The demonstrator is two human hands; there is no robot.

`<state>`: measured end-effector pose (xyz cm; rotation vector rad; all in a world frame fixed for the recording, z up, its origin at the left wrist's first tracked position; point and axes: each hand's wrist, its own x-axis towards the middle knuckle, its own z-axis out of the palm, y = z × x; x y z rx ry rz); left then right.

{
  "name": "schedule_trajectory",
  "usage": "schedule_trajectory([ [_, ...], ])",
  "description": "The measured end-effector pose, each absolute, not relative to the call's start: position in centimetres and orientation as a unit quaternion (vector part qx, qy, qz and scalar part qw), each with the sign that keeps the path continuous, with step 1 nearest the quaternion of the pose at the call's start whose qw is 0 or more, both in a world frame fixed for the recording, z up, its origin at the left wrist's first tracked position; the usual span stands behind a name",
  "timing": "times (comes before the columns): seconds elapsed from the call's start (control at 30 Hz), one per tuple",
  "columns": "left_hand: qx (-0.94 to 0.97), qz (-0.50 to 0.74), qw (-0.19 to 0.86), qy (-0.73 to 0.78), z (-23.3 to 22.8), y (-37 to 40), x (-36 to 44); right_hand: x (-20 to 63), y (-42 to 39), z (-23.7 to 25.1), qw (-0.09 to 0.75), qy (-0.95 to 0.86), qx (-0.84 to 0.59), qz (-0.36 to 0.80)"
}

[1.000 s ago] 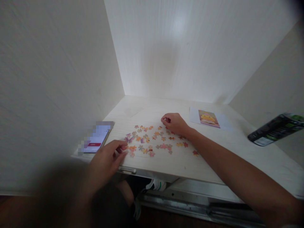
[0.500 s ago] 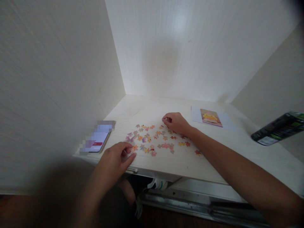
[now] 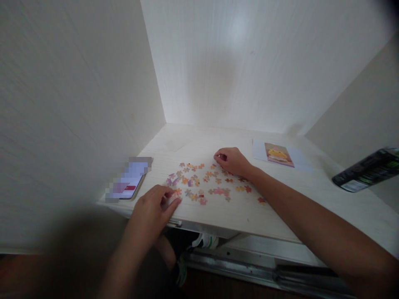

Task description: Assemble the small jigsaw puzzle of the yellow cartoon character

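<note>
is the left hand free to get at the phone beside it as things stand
Probably yes. The left hand rests at the desk's near edge among the puzzle pieces, and the phone lies flat just to its left with nothing between them. The right hand is farther off.

Scattered puzzle pieces (image 3: 205, 182) lie mid-desk (image 3: 237, 211), loose, not joined. Left hand (image 3: 152, 209) at the pieces' near-left edge, fingertips (image 3: 175, 202) touching an orange piece (image 3: 177, 192). Right hand (image 3: 232, 161) rests on the pieces' far-right side, fingers curled, maybe pinching a piece, can't tell. Phone (image 3: 129, 185) just left of the pieces, screen up. Printed picture card (image 3: 278, 154) right of the pieces, beyond the right hand. Dark can (image 3: 364, 170) well to the right w/ green print, lying tilted
</note>
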<state>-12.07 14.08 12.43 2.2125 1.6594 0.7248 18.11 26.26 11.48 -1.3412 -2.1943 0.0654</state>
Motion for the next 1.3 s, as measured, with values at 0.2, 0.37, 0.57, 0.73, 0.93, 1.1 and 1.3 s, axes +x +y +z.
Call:
schedule_trajectory([
  [0.2, 0.751, 0.267, 0.132, 0.590, 12.0, 13.8, -11.9, 18.1, 26.3, 11.5, 0.282, -0.818, -0.500, 0.032],
  [0.37, 0.741, 0.287, 0.133, 0.593, 12.0, 13.6, -11.4, 18.0, 26.3, 11.4, 0.279, -0.821, -0.497, 0.027],
  [0.57, 0.732, 0.311, 0.100, 0.597, 11.8, 13.5, -11.1, 18.0, 26.3, 11.4, 0.275, -0.823, -0.496, 0.027],
  [0.73, 0.731, 0.316, 0.070, 0.601, 11.5, 13.7, -11.0, 18.1, 26.4, 11.4, 0.275, -0.824, -0.494, 0.028],
  [0.93, 0.756, 0.319, 0.060, 0.568, 11.3, 13.8, -11.0, 18.1, 26.4, 11.4, 0.270, -0.823, -0.499, 0.030],
  [1.1, 0.772, 0.332, 0.052, 0.540, 11.1, 13.8, -11.1, 18.1, 26.4, 11.3, 0.271, -0.824, -0.497, 0.031],
  [1.3, 0.790, 0.318, 0.039, 0.523, 11.3, 13.6, -10.9, 18.1, 26.3, 11.4, 0.272, -0.823, -0.498, 0.031],
])
